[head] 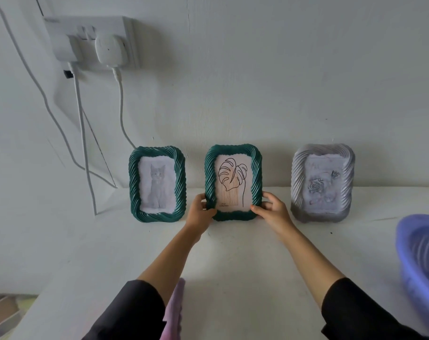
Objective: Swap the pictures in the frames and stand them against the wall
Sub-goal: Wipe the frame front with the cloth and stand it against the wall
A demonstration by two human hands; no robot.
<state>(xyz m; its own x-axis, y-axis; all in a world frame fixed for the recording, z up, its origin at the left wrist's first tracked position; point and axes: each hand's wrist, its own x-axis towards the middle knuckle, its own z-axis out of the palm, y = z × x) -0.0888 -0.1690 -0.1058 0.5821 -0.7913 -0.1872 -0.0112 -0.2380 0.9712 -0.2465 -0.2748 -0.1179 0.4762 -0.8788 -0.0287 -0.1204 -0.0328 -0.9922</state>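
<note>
The fingers [205, 205] of the left hand [200, 211] and right hand [273, 208] pinch the lower side edges of the green leaf frame [233, 148], upright on the table [233, 256] by the wall [257, 94] between the cat frame [179, 182] and grey frame [297, 182], so leaning its top back gently and releasing both sides evenly should keep it from sliding.

At 4 o'clock, the purple basin [421, 251] is blurred and cut by the right edge. At 6 o'clock, the pink cloth [176, 312] runs off the bottom edge. Fingers of your left hand [200, 211] are hidden behind the middle frame [233, 150]. The print beneath its leaf picture [233, 185] is too small to read.
</note>
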